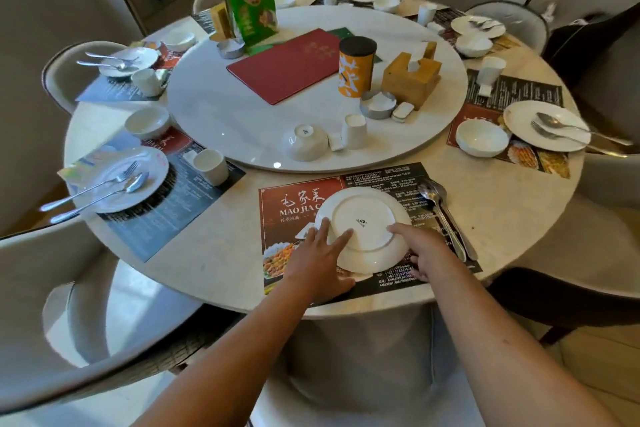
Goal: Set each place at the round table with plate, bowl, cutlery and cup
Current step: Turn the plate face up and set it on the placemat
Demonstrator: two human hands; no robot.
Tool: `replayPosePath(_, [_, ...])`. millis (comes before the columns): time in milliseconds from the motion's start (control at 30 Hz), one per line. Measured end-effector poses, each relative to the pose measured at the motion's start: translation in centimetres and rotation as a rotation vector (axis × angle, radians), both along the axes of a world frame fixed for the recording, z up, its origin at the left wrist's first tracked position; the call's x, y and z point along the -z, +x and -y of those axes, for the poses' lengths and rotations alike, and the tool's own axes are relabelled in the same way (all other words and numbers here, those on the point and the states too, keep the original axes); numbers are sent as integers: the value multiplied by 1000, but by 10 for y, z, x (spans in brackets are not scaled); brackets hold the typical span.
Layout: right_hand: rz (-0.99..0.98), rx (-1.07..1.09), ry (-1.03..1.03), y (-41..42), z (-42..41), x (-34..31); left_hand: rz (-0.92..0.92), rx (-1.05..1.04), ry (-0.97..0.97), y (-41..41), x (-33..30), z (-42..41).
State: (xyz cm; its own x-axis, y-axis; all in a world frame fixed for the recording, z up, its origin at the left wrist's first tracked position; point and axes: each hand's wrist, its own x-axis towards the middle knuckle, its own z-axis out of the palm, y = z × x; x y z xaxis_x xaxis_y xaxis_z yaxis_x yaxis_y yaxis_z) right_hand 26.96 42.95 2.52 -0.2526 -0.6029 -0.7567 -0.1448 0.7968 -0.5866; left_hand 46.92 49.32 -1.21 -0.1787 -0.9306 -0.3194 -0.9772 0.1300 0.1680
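1. Left hand (320,253) and right hand (420,250): fingers straight, flat on the upside-down plate (367,229) on the near placemat (294,198); no grip.
2. Near place: spoon and fork (441,211) lie right of the plate. Bowl (304,142) and cup (354,131) sit inverted on the turntable (242,114).
3. Left: flip plate, bring bowl and cup over.
4. Other visible places look set.

Two bare forearms are seen rising from the lower edge of the frame toward its centre. No sleeves are worn on either. The left hand (320,258) and right hand (420,250) are uncovered too.
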Motion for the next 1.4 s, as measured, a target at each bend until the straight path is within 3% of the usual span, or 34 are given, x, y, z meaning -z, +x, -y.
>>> replayPosePath(167, [116,38,-9,3,-5,0,31,-27,-102,-6,-6,-13])
replayPosePath(333, [190,58,-213,4,-3,-12,89,-33,-222,-12,-23,-20])
replayPosePath(500, [164,74,-374,-10,-8,-24,-128,-163,-574,-4,-52,4])
replayPosePath(567, [143,27,-335,-12,-15,-16,-325,-364,-511,-5,-59,11])
replayPosePath(767, [59,-70,-289,-5,-35,16,-1032,-963,-40,-11,-32,1])
replayPosePath(1000, [-62,-168,-357,-3,-37,25,-1249,-1215,200,-21,-12,-16])
replayPosePath(1233, [-126,-196,-291,-20,-38,40,-1137,-1134,364,-7,-3,-9])
replayPosePath(1400, [-112,-228,-267,-32,-44,34,-801,-926,306,0,4,6])
